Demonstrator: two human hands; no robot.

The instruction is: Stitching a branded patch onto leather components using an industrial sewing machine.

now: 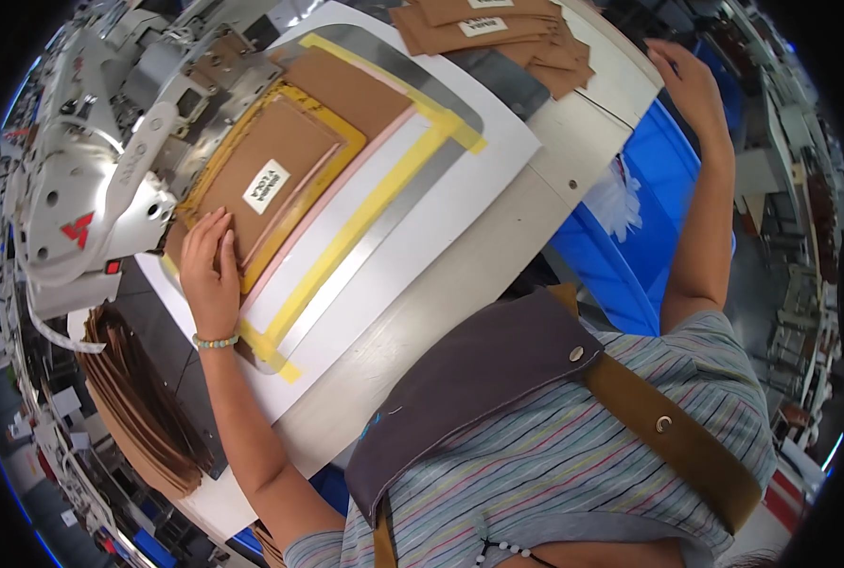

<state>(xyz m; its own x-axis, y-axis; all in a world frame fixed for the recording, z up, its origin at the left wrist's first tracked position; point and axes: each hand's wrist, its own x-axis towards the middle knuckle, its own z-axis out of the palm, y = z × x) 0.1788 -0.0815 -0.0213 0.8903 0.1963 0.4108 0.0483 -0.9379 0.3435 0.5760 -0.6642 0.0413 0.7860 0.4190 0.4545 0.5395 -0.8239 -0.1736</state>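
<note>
My left hand (210, 270) lies with fingers stretched over the lower corner of a brown flat piece (294, 142) bearing a white label. That piece sits inside a yellow-edged frame (344, 133) on top of a larger brown panel (370, 99). Under them is a template sheet with strips of yellow tape (346, 237) and a pinkish edge. The head of a white sewing machine (91, 204) stands close to the left of my left hand. My right hand (694, 90) is raised at the table's right edge, fingers extended and apart, with nothing visible in it.
Several brown labelled pieces (498, 33) lie in a loose pile at the back of the table (545, 204). A stack of brown panels (143, 407) hangs at the left edge. To the right, a blue bin (621, 270) holds white translucent material (619, 204).
</note>
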